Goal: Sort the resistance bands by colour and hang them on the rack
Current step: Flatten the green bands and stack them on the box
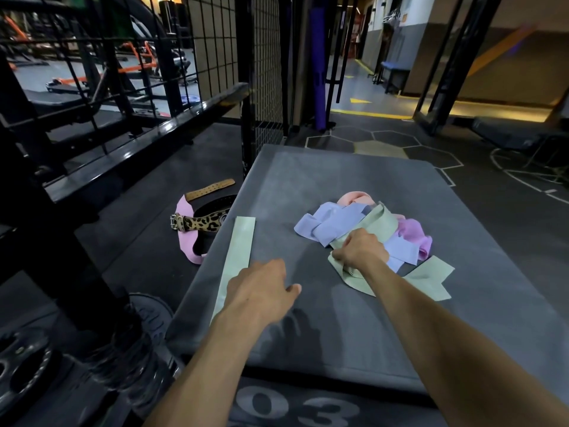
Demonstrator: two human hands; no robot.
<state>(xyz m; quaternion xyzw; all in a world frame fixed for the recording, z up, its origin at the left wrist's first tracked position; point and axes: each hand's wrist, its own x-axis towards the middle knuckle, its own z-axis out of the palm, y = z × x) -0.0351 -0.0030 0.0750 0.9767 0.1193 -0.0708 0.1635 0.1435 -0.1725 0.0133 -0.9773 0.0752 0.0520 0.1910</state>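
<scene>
1 limp, light green band (363,241) is pinched by the right hand (360,251) at its loose end, while the left hand (261,288) is held relaxed.

Matt cloth bands (338,224), glossy metal rack (147,140)

grey padded platform (354,334) lying under the grip | pink leather lifting belt with leopard-print strap and metal buckle (197,223) lying on the dark rubber floor (147,241) well left of the grip | black wire-mesh panel (215,41) standing beyond it | black weight plate (24,365) sitting near-left
</scene>
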